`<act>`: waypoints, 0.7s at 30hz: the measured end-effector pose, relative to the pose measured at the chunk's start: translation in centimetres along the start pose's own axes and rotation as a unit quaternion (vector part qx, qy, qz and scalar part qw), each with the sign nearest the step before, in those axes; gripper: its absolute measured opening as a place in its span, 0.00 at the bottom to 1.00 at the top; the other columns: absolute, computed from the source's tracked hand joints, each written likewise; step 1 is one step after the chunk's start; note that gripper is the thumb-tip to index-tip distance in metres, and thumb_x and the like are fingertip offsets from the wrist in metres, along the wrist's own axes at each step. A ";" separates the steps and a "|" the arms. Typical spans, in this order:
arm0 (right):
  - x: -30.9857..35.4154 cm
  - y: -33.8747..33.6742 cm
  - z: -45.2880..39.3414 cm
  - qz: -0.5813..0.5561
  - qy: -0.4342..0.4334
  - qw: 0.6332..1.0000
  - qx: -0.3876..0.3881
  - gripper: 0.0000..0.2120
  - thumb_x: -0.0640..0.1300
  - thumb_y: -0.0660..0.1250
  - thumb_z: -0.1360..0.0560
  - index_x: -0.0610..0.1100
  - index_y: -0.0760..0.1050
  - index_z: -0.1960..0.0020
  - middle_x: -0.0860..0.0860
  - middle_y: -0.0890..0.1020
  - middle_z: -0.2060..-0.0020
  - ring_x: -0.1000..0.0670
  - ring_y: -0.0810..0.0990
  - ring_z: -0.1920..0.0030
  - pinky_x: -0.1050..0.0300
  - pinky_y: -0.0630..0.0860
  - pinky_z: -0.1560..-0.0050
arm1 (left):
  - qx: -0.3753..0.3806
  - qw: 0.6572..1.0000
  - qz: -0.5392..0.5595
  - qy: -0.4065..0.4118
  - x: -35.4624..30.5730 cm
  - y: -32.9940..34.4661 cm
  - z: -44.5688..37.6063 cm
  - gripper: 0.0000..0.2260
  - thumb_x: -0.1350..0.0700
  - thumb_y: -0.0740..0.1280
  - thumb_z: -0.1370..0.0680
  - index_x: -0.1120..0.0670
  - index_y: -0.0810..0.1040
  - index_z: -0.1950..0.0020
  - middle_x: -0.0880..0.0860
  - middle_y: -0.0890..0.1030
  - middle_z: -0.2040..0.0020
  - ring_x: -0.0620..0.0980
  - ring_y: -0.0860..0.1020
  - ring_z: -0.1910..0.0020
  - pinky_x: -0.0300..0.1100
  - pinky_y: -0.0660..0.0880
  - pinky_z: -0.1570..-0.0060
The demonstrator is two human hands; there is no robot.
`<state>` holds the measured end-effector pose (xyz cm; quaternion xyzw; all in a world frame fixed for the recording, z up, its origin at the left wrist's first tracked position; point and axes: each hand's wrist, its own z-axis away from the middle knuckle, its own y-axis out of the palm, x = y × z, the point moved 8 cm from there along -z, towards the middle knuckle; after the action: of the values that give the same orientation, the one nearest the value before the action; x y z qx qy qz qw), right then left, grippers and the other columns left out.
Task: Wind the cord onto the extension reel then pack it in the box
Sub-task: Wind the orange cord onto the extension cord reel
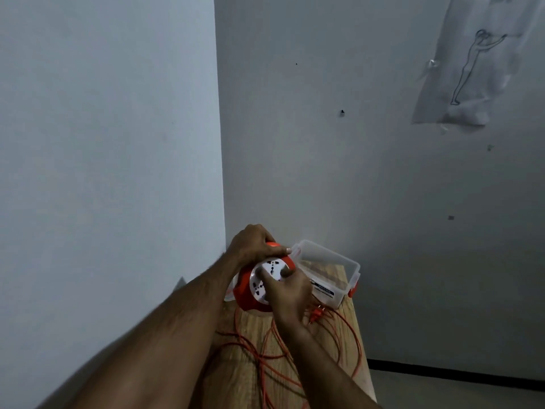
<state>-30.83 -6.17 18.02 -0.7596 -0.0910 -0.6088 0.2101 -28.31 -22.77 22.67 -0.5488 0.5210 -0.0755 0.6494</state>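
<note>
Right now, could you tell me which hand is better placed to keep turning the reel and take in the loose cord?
Probably the right hand: its fingers already rest on the reel's white socket face, while the left hand steadies the orange top. The cord lies loose on the table.

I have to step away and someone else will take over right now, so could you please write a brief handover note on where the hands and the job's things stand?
Left hand: grips the top of the orange reel, holding it above the table.
Right hand: holds the reel's white socket face, fingers on it.
Cord: mostly loose, looping over the table; its plug lies just right of the right hand.
Box: clear, open, at the table's far end behind the reel.
Done: reel in hand.
Left: wind nearly all the cord, then put the reel in the box.
</note>
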 end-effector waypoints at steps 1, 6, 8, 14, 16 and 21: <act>-1.2 0.2 0.2 -0.064 0.089 0.994 -0.008 0.15 0.55 0.80 0.34 0.48 0.79 0.58 0.51 0.86 0.59 0.58 0.85 0.64 0.66 0.79 0.68 | 0.001 1.000 0.000 0.001 0.0 0.2 0.0 0.25 0.29 0.72 0.34 0.50 0.87 0.56 0.44 0.85 0.63 0.44 0.83 0.66 0.36 0.75 0.68; -2.1 0.4 0.6 -0.102 0.154 0.983 0.013 0.15 0.51 0.79 0.30 0.44 0.77 0.54 0.51 0.84 0.58 0.50 0.86 0.58 0.64 0.81 0.66 | 0.011 1.000 0.023 -0.003 0.5 0.3 0.0 0.24 0.29 0.72 0.33 0.50 0.87 0.58 0.45 0.85 0.65 0.44 0.83 0.69 0.41 0.81 0.65; 1.5 -1.3 0.6 0.052 -0.096 0.994 -0.006 0.12 0.47 0.77 0.28 0.45 0.77 0.50 0.57 0.81 0.58 0.55 0.84 0.58 0.73 0.75 0.65 | 0.001 0.998 0.053 -0.016 1.0 -0.5 0.0 0.23 0.29 0.72 0.33 0.50 0.86 0.60 0.45 0.85 0.67 0.44 0.83 0.70 0.42 0.81 0.65; 3.7 1.8 2.7 0.435 -0.463 0.761 0.133 0.36 0.49 0.77 0.33 0.47 0.68 0.29 0.42 0.76 0.36 0.41 0.76 0.37 0.43 0.78 0.42 | 0.005 1.000 0.027 -0.011 0.6 -1.4 -0.1 0.24 0.30 0.72 0.32 0.51 0.87 0.58 0.47 0.86 0.62 0.46 0.83 0.65 0.46 0.83 0.58; 3.7 1.7 1.9 0.455 -0.421 0.773 0.130 0.40 0.52 0.75 0.33 0.46 0.64 0.25 0.42 0.74 0.34 0.40 0.75 0.36 0.44 0.78 0.43 | 0.007 1.000 0.029 -0.008 0.3 -1.2 0.0 0.24 0.31 0.73 0.32 0.52 0.87 0.57 0.48 0.86 0.61 0.47 0.84 0.64 0.47 0.83 0.56; 4.2 1.6 1.9 0.415 -0.415 0.802 0.108 0.35 0.55 0.75 0.34 0.46 0.69 0.30 0.43 0.74 0.38 0.43 0.79 0.44 0.47 0.82 0.50 | 0.015 0.999 0.045 -0.005 -0.5 -0.8 0.1 0.25 0.32 0.73 0.32 0.54 0.88 0.56 0.50 0.86 0.60 0.49 0.84 0.62 0.50 0.83 0.53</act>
<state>-27.46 -7.27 21.40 -0.8774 0.0892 -0.0759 0.4653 -28.08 -22.68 23.61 -0.5157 0.5406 -0.0508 0.6627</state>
